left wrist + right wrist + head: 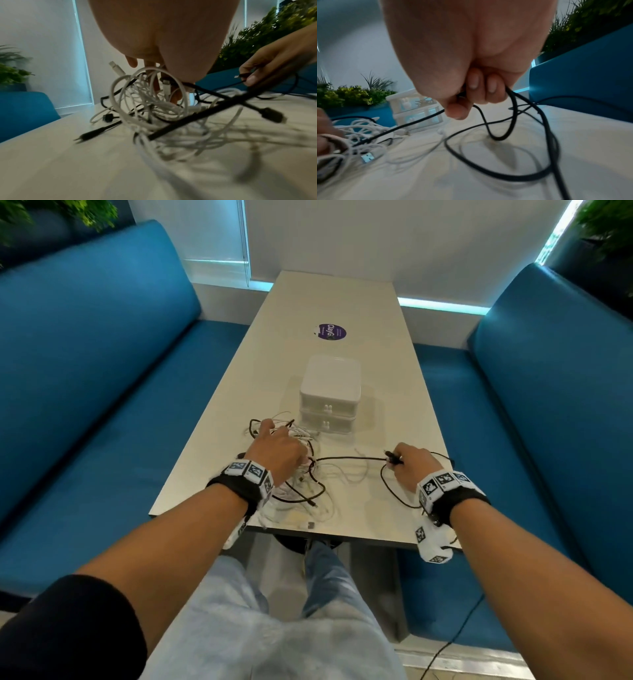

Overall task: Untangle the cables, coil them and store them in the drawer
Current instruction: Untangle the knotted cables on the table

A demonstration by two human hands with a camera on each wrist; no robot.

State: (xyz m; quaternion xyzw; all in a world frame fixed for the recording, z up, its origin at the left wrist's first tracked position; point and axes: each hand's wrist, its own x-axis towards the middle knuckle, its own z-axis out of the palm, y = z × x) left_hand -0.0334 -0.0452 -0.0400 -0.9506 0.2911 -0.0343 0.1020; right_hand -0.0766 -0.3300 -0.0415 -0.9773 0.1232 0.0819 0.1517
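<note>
the black cable (349, 458) is pinched in the curled right hand (412, 467), at 3 o'clock of the tangle. the tangled cables (301, 491) are gripped by the left hand (277, 453), palm down, fingers curled in.

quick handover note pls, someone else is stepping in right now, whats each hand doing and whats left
Left hand: fingers down in the tangle of white and black cables, holding it in place on the table.
Right hand: grips a black cable near its plug, drawn out to the right, other end in the tangle.
Drawer unit: behind the tangle, both drawers closed.
Done: nothing coiled or stored.
Left: free every cable, coil, open a drawer, store.
</note>
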